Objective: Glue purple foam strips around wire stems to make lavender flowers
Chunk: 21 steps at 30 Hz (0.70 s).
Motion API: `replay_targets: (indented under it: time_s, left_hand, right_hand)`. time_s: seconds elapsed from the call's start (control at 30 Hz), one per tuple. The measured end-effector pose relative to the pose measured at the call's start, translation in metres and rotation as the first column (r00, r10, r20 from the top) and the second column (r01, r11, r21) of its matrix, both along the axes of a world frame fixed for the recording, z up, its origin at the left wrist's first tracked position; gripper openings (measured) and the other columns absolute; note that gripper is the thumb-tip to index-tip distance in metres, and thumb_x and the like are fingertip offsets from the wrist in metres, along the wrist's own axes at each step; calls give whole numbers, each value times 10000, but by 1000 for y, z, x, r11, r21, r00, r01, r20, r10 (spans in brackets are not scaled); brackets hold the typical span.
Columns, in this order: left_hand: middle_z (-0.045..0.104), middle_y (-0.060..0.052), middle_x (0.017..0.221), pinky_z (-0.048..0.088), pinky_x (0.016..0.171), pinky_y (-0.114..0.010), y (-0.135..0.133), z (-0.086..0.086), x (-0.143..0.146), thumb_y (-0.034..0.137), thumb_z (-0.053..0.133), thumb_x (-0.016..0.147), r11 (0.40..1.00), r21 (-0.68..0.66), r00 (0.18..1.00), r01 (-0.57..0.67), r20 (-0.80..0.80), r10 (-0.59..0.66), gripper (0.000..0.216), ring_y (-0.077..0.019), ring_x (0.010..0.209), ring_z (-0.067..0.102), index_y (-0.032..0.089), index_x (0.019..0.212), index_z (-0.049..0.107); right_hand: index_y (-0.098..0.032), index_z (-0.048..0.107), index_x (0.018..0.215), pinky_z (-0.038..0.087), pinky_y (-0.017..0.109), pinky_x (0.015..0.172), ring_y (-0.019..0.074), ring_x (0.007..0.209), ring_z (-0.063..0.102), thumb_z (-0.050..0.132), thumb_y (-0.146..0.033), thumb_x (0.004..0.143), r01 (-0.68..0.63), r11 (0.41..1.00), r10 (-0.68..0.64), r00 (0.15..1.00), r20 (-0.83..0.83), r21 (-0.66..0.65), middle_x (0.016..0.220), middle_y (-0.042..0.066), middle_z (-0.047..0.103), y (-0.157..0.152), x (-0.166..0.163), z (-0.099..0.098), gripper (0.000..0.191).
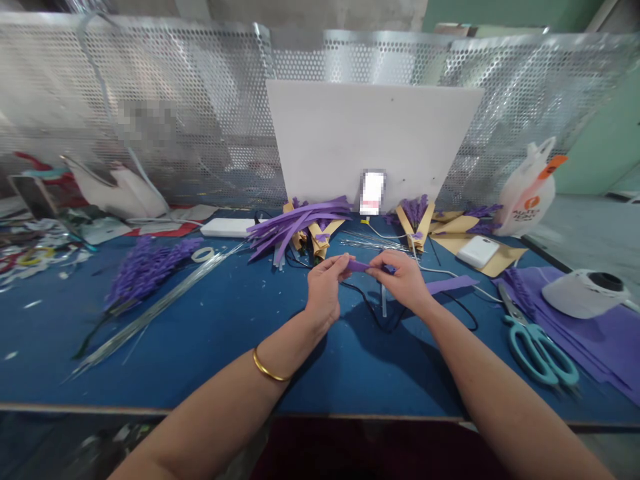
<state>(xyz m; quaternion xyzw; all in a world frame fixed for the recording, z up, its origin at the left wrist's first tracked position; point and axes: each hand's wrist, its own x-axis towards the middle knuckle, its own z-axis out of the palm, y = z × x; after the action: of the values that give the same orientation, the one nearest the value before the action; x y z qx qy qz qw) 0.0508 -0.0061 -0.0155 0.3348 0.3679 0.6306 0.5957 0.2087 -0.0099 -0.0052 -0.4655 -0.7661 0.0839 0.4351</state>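
Observation:
A short length of purple paper strip [358, 266] is stretched between my two hands above the middle of the blue table. My left hand [325, 287] pinches its left end between thumb and fingers. At the other end, the fingers of my right hand [399, 279] are closed on the same strip, hiding part of it. Another length of purple strip [453, 285] shows beyond my right wrist; whether it joins the held piece I cannot tell. Below my right hand, a clear thin stick [384, 301] points downward. A black cable [370, 310] curves across the table under my hands.
Purple strips [300, 223] lie in a pile at the back, beside paper-wrapped lavender bunches [416, 220]. Teal-handled scissors [540, 350] and a white spool [583, 295] are on the right. Thin wires [165, 307], a tape roll [203, 255] and lavender stems [145, 270] lie left.

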Motion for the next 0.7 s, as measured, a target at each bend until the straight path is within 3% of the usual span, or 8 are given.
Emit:
replay_targets:
  time_s: [0.13,0.37,0.53,0.7]
  left_hand:
    - [706,-78,871,452,704,-250,1,1,-2,399,719,671,998,-12,998,58,-18,-58,261,-140,763,605,147,736,741]
    - [715,-99,936,451,759,-261,2,3,-3,360,770,614,1000,-16,1000,-1,14,1,251,-178,882,621,140,731,737]
    - [703,-107,990,457,749,-283,0,3,-1,544,637,718,987,-36,986,156,66,-154,441,-187,893,625,171,934,726]
    - [693,-52,869,430,706,-244,-4,3,3,352,798,583,990,-41,990,135,-34,-136,359,-136,781,595,174,888,732]
  right_hand:
    - [-203,620,673,398,295,659,154,661,555,632,-258,786,-2,1000,2,1000,-5,-4,665,-1,623,0,1,0,126]
    - [-207,625,671,405,303,669,157,665,557,631,-264,779,-18,1000,18,1000,-10,-11,670,2,629,1,0,0,123]
    - [-203,618,668,405,297,646,158,662,555,635,-271,775,-11,1000,10,999,-43,-16,668,3,626,0,0,-1,128]
    - [-201,616,679,408,306,693,161,684,561,636,-279,786,-7,1000,6,1000,-24,-19,688,9,641,0,-1,-2,134]
